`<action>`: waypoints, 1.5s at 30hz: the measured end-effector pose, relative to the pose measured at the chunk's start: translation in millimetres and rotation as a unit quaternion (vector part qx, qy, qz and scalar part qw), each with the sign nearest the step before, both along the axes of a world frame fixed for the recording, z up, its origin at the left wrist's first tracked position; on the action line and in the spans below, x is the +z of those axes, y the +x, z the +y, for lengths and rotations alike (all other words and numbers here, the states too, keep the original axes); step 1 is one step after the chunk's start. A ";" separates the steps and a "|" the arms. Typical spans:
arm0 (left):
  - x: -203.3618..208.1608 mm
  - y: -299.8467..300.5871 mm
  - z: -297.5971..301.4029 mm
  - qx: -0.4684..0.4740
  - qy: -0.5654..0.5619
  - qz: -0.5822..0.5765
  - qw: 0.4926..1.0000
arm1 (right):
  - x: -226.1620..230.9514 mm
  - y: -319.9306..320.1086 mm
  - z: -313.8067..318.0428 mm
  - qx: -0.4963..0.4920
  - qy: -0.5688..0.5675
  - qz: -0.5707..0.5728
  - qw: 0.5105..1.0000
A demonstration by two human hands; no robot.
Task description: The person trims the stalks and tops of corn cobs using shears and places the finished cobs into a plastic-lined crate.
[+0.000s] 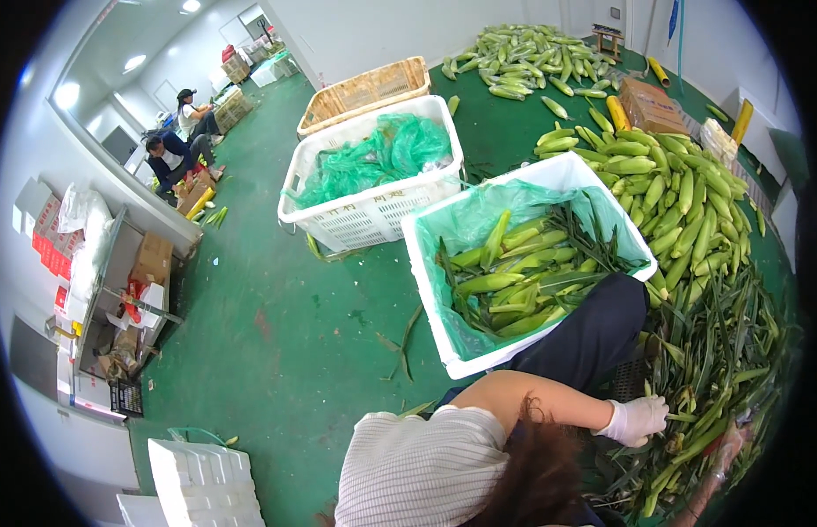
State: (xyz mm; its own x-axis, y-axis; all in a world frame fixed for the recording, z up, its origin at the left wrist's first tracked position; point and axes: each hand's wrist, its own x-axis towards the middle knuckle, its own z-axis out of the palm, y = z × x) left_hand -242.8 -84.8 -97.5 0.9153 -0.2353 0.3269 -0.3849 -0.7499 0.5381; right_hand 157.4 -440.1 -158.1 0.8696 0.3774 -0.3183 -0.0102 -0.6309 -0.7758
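My left hand, in a white glove, is closed at the right side of the floor pile, with a green corn stem at its fingertips. My right hand is farther right, blurred and partly cut by the dark rim; its fingers look curled, and a bit of red shows beside it. What it grips cannot be made out. Around both hands lie long corn leaves and husks. Ahead of my knee stands a white crate lined with green plastic, holding several husked ears of corn.
A large heap of green corn borders the leaf pile. Beyond the lined crate are a white crate with green film and a tan crate. More corn lies by the wall. Two people sit far left, near a shelf.
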 end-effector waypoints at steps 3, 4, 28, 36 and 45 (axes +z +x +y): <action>-31.0 24.4 -12.3 0.007 0.007 0.034 0.999 | -29.9 -63.9 87.8 -0.005 -0.058 -0.197 0.979; -41.8 34.3 -17.3 0.004 0.013 0.064 0.998 | -27.4 -92.1 112.6 0.006 -0.067 -0.213 0.975; -23.7 56.8 0.0 0.141 -0.059 0.063 0.986 | -92.8 -191.4 179.8 0.100 0.013 -0.304 0.947; -42.7 104.4 11.1 0.101 0.143 0.191 0.966 | 13.4 -187.8 114.5 0.094 0.112 -0.002 0.989; -135.8 185.3 11.0 0.112 0.265 0.325 0.901 | -70.4 -172.9 54.5 -0.091 0.058 -0.095 0.990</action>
State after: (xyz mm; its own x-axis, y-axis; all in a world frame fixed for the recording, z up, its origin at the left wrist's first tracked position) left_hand -57.5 -73.8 -233.3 0.9165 0.0143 -0.3999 0.0755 -0.9876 0.1377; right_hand -15.5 -385.6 -228.5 0.9666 0.2330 -0.1062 0.0373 -0.5386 -0.8417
